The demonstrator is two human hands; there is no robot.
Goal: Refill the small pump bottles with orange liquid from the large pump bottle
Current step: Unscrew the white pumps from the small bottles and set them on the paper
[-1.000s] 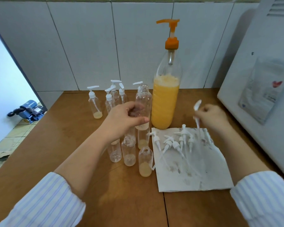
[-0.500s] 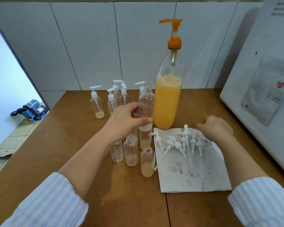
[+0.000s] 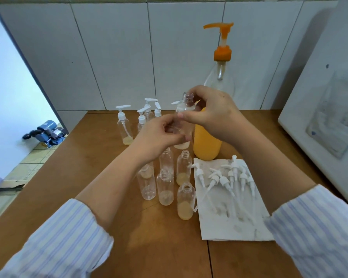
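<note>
A: Bottles first, nearest to farthest. Five small open bottles stand in a cluster near the middle of the table, most with a little pale liquid at the bottom. Their pulled pumps lie side by side on a paper towel just right of the cluster.

B: And the one being worked on?

A: It's lifted above that cluster. The left hand has its fingers curled round the body of a clear uncapped bottle; the right hand is closed round its shoulder and neck from the other side. The mouth is open and the bottle looks roughly upright.

B: So what's the step?

A: My guess is bringing that mouth under the spout of the big bottle, which stands just behind the hands, toward the back edge, orange liquid filling its lower part. The orange spout sits high and points left.

B: How to do it well?

A: Keep one hand low on the body and free the right for the plunger. Raise the mouth close under the spout tip before pressing, and press slowly; the neck is narrow, so a fast stroke would likely spill.

B: Anything behind?

A: Capped small bottles stand in a group by the wall at the back edge, left of the big one.
</note>
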